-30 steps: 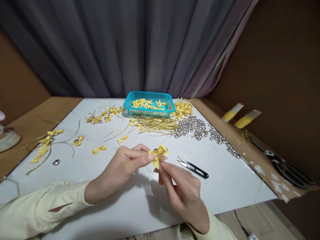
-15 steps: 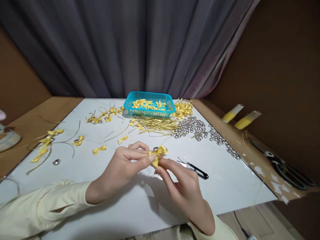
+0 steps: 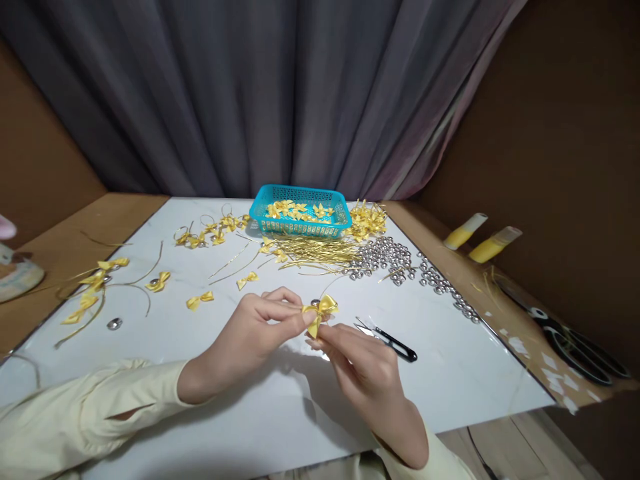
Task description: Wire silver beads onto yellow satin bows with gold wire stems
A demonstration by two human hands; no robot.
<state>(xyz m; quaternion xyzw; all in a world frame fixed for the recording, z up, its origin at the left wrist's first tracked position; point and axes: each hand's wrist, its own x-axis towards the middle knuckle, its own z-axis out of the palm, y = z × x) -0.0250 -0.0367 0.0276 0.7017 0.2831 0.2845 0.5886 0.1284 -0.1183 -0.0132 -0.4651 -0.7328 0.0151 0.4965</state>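
Note:
Between thumb and fingers, my left hand (image 3: 247, 340) pinches a yellow ribbon bow (image 3: 327, 305) above the white tabletop. A silver bead (image 3: 315, 303) shows at the bow's upper edge, close to my left fingertips. My right hand (image 3: 367, 367) is closed at the lower tail of the same bow, with its fingertips pressed together there. Whether those fingertips also hold a cord is too small to tell. Black thread snips (image 3: 397, 345) lie just right of my right hand. Two loose yellow bows (image 3: 200, 301) rest left of my hands.
At the back stands a blue basket (image 3: 257, 212) containing yellow bows. In front of it lie gold cords (image 3: 320, 251), with silver beads (image 3: 385, 257) to their right. More bows with cords (image 3: 90, 283) are at the left. Large scissors (image 3: 575, 347) and two yellow tubes (image 3: 495, 245) occupy the right side.
Both hands keep hold of the bow, which has turned slightly and shifted a little to the right. My right fingertips have moved slightly at its tail.

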